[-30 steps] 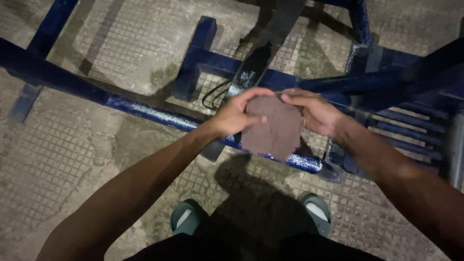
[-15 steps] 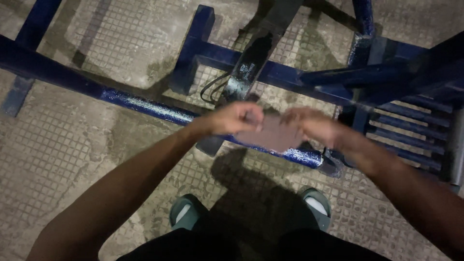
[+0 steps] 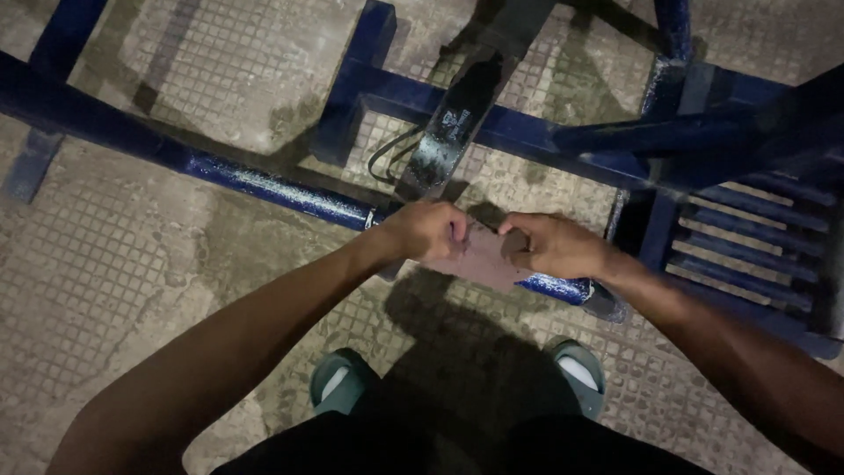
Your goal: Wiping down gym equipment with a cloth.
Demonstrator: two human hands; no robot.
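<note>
While the person stands on the tiled floor (image 3: 114, 264) in green slippers (image 3: 338, 387), both hands work at waist level. Left hand (image 3: 426, 230) is curled closed on one edge of a brown abrasive sheet (image 3: 479, 258); right hand (image 3: 549, 246) pinches the opposite edge. Sheet lies against the blue painted metal frame (image 3: 264, 186), over its tube. Beyond, a black cable (image 3: 387, 163) loops under the frame.

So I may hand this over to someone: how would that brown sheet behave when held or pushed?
The brown sheet probably flexes rather than staying rigid: it bends between the left hand and right hand. It looks thin, so likely light. Its grainy, matte face suggests it is not slippery.
</note>
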